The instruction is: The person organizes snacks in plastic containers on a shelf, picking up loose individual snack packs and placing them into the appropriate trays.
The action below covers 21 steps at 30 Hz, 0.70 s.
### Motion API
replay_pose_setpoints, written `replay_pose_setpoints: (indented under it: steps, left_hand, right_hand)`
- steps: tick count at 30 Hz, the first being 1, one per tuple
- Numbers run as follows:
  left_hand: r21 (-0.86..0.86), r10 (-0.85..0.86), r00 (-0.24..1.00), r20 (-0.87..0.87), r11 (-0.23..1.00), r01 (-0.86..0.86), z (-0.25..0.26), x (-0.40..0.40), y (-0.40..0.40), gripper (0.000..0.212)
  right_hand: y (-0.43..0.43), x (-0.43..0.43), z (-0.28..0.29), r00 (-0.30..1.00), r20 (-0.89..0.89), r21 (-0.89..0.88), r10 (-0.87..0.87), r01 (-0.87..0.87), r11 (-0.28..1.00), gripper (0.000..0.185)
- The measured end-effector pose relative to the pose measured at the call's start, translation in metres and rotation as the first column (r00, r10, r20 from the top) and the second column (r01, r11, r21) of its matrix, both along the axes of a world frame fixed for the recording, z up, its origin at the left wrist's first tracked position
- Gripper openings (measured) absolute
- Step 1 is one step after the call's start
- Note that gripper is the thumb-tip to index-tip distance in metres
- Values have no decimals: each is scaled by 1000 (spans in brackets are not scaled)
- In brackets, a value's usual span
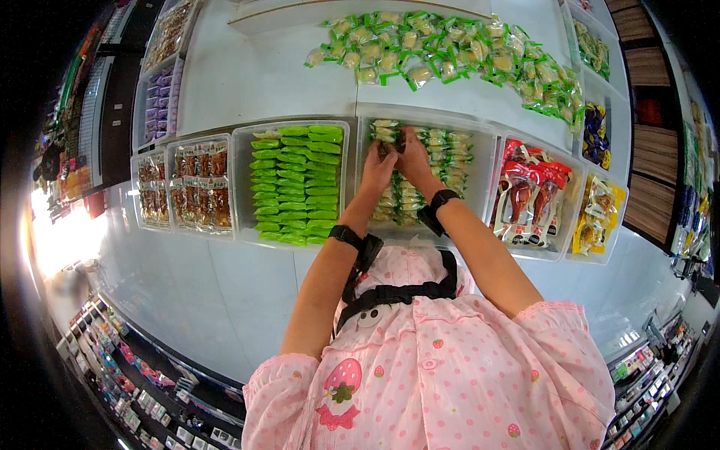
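My left hand (pixel 379 166) and my right hand (pixel 414 155) meet over a clear plastic bin (pixel 482 169), their fingertips together at a small wrapped snack that they mostly hide. Rows of small snacks in clear and green wrappers (pixel 450 163) lie in that bin, on both sides of my hands. More of the same kind of wrapped snacks (pixel 416 50) are scattered loose on the white surface beyond the bin. A bin of bright green packets (pixel 295 183), stacked in columns, stands just to the left.
To the right are bins of red-topped packaged drumsticks (pixel 529 194) and yellow packets (pixel 599 216). Bins of brown packaged snacks (pixel 199 188) stand on the left, purple packets (pixel 157 107) behind them. Dark blue packets (pixel 596 135) lie at the back right. Shelves of goods (pixel 152 388) line the lower left.
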State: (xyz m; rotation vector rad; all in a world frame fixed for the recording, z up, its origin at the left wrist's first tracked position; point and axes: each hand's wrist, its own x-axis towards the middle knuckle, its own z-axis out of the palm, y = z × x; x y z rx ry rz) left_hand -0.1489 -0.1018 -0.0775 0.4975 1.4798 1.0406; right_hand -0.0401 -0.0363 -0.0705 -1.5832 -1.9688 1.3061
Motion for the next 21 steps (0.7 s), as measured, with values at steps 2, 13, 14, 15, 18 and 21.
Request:
replay_pose_setpoints:
  steps: [2, 13, 14, 15, 18, 21]
  left_hand:
    - [-30, -31, 999, -19, 999, 31, 2, 2, 1, 78]
    - [-38, 15, 993, -118, 999, -20, 25, 4, -6, 64]
    - [20, -47, 997, -57, 999, 48, 26, -1, -7, 57]
    - [36, -39, 998, -53, 999, 41, 35, 2, -6, 57]
    - [-147, -30, 991, -134, 989, 11, 58, 1, -3, 48]
    - [-113, -176, 978, 115, 975, 189, 77, -6, 6, 37]
  right_hand:
    - [-3, 2, -8, 1000, 3, 76, 4, -4, 997, 51]
    - [-9, 1, 23, 998, -53, 110, -44, 49, 993, 52]
    - [-12, 5, 27, 997, -49, 91, -65, 69, 993, 52]
    - [-13, 9, 31, 995, -42, 75, -86, 89, 993, 51]
    - [-13, 21, 49, 986, -86, 47, -143, 147, 988, 45]
    - [11, 28, 67, 976, -164, 194, -142, 174, 966, 37]
